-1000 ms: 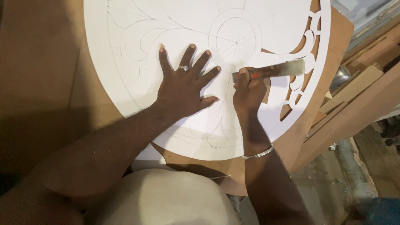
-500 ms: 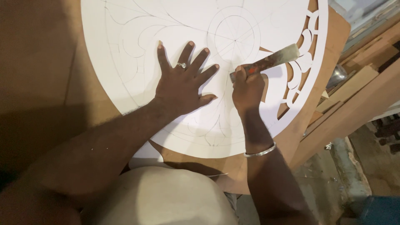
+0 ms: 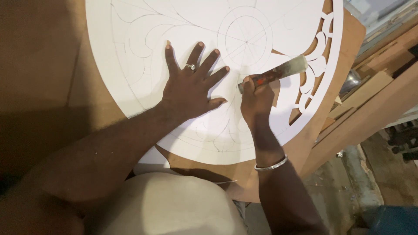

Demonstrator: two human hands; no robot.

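Flat on the white round board [image 3: 143,82], left hand [image 3: 189,89] splayed — right hand [image 3: 257,100] grip clenched on chisel [image 3: 278,72].

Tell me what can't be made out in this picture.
- Head view: the tool's handle end is hidden inside the right hand.
- The white disc is cut off by the top edge, so its far side is unseen.
- Pencil lines under the left hand are covered.
- The clutter at right is dark and blurred.
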